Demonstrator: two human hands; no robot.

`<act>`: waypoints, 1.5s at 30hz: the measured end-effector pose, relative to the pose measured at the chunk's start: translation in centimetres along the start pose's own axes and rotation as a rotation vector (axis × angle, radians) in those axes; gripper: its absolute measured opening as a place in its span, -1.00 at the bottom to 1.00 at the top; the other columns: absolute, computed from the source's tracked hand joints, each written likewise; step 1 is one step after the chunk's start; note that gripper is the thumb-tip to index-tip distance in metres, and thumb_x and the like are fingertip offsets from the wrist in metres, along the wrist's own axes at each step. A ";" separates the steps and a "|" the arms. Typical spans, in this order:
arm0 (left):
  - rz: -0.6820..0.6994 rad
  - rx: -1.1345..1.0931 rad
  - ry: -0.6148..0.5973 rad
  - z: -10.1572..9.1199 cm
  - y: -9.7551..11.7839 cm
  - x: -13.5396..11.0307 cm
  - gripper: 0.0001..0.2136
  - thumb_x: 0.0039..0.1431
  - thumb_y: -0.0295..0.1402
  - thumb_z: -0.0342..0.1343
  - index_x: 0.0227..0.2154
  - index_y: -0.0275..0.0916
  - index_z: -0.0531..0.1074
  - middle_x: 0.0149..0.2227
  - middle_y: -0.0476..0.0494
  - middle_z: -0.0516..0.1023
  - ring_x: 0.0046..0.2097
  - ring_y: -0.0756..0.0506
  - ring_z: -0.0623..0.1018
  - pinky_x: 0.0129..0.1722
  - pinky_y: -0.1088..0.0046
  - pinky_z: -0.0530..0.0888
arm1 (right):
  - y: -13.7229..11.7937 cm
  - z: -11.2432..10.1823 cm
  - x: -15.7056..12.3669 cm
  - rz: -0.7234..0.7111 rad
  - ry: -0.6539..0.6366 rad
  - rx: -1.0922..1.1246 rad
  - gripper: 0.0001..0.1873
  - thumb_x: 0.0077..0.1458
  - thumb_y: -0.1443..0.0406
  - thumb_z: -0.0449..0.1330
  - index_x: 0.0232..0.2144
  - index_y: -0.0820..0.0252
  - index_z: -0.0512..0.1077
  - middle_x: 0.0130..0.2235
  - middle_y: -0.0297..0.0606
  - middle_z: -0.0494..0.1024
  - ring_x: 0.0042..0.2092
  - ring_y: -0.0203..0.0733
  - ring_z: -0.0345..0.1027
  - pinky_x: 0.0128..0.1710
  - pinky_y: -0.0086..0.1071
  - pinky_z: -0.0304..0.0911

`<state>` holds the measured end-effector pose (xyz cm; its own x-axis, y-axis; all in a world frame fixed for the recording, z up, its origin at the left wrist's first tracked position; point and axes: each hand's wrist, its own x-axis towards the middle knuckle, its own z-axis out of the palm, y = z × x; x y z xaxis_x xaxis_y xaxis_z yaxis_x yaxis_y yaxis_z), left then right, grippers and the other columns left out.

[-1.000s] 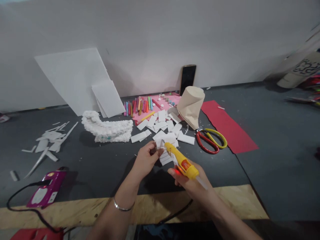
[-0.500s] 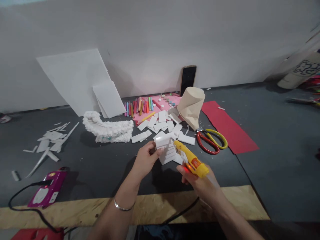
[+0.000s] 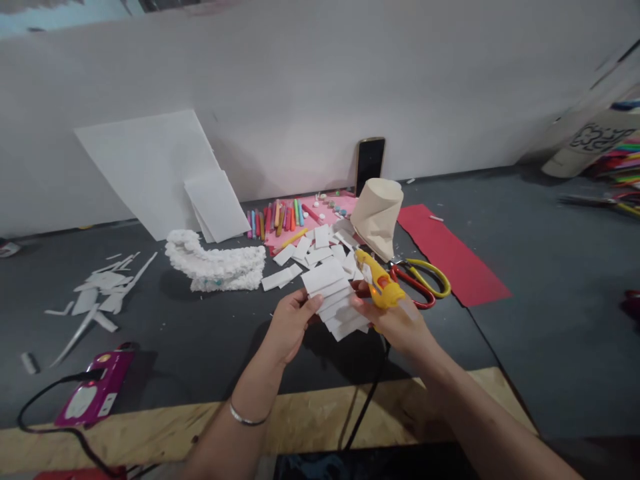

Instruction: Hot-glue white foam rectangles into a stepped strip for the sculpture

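My left hand [image 3: 293,323] pinches the left edge of a layered white piece [image 3: 333,297], built from overlapping flat strips. My right hand [image 3: 400,323] is wrapped around a yellow hot glue gun [image 3: 380,280], whose orange light glows; its nozzle points up and away to the left. The right thumb and fingers also touch the right edge of the layered piece. Behind it lies a heap of loose white rectangles [image 3: 320,253]. Scissors [image 3: 425,280] with red and yellow handles lie just past the right hand.
A fluffy white curved object [image 3: 220,263] and white scraps [image 3: 105,287] lie left, with a purple power box [image 3: 97,387] near the front edge. Behind are crayons [image 3: 283,217], a beige cone-like form [image 3: 377,210], a phone [image 3: 370,163], white boards [image 3: 150,167] and red paper [image 3: 450,253].
The glue gun's nozzle has swung up and away from the layered piece. My right fingers have come onto the piece's right edge, and another white strip now shows flat at its top.
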<state>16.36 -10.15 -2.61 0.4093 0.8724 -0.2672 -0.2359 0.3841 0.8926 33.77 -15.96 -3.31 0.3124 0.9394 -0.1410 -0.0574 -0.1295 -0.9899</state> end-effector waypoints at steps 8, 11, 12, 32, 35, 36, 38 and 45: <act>0.065 0.077 0.014 -1.8 0.9 0.5 -0.60 0.08 -0.05 0.25 -0.22 -0.32 0.60 -0.17 -0.28 0.66 -0.18 -0.18 0.62 -0.25 0.36 0.52 | 1.0 -0.5 0.4 -0.045 0.082 0.083 -0.57 -0.21 0.09 0.45 -0.31 0.15 0.47 -0.31 -0.23 0.60 -0.33 -0.11 0.48 -0.38 -0.28 0.40; 0.141 0.116 0.158 -2.9 1.7 0.9 -0.68 0.03 -0.19 0.31 -0.19 -0.27 0.54 -0.14 -0.22 0.64 -0.22 -0.12 0.62 -0.28 0.41 0.51 | 1.1 -1.2 0.5 -0.018 0.069 0.011 -0.59 -0.18 0.08 0.43 -0.31 0.15 0.46 -0.32 -0.23 0.60 -0.33 -0.08 0.49 -0.38 -0.28 0.41; 0.170 0.118 0.187 -3.2 1.9 0.9 -0.65 0.01 -0.23 0.32 -0.14 -0.24 0.50 -0.14 -0.19 0.65 -0.24 -0.11 0.62 -0.27 0.41 0.51 | 1.1 -1.3 0.5 0.000 0.059 -0.014 -0.60 -0.17 0.08 0.41 -0.31 0.15 0.45 -0.32 -0.23 0.61 -0.33 -0.08 0.49 -0.39 -0.27 0.41; 0.204 0.103 0.290 -2.5 3.0 0.5 -0.81 -0.03 -0.28 0.26 -0.41 -0.24 0.41 -0.38 -0.08 0.58 -0.39 -0.01 0.52 -0.47 0.55 0.37 | 3.4 -2.0 0.5 -0.152 -0.123 -0.139 -0.80 0.06 0.18 0.31 -0.26 0.09 0.46 -0.20 -0.27 0.60 -0.16 -0.09 0.51 -0.17 -0.27 0.41; 0.126 -0.025 0.251 -2.6 4.0 0.3 -0.84 0.01 -0.29 0.13 -0.38 -0.23 0.34 -0.28 -0.19 0.62 -0.43 -0.05 0.55 -0.66 0.58 0.23 | 3.3 -1.9 0.5 -0.148 -0.126 -0.121 -0.80 0.05 0.20 0.31 -0.25 0.10 0.46 -0.20 -0.26 0.60 -0.16 -0.08 0.51 -0.17 -0.26 0.41; 0.093 -0.053 0.235 -2.7 4.2 0.2 -0.85 0.01 -0.28 0.10 -0.39 -0.24 0.34 -0.31 -0.20 0.61 -0.51 -0.02 0.51 -0.72 0.59 0.14 | 3.2 -1.9 0.4 -0.142 -0.126 -0.115 -0.79 0.05 0.20 0.31 -0.25 0.11 0.47 -0.21 -0.25 0.60 -0.16 -0.08 0.51 -0.17 -0.26 0.41; 0.065 -0.108 0.194 -2.9 4.7 0.0 -0.87 0.00 -0.30 0.06 -0.45 -0.25 0.32 -0.43 -0.13 0.53 -0.63 0.07 0.35 -0.75 0.59 0.04 | 3.0 -1.9 0.3 -0.129 -0.124 -0.109 -0.79 0.05 0.20 0.31 -0.25 0.11 0.47 -0.21 -0.26 0.61 -0.17 -0.07 0.51 -0.16 -0.25 0.41; 0.083 -0.161 0.061 -2.7 4.7 -0.3 -0.71 0.11 -0.09 0.14 -0.34 -0.26 0.44 -0.49 -0.01 0.27 -0.52 0.04 0.25 -0.64 0.58 0.15 | 2.5 -1.8 0.2 -0.119 -0.133 -0.087 -0.77 0.04 0.17 0.31 -0.26 0.11 0.45 -0.22 -0.24 0.60 -0.15 -0.05 0.50 -0.15 -0.23 0.40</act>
<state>12.72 -7.81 0.71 0.3295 0.9178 -0.2213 -0.4062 0.3494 0.8444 35.42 -16.65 -5.87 0.1834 0.9827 -0.0256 0.0567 -0.0366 -0.9977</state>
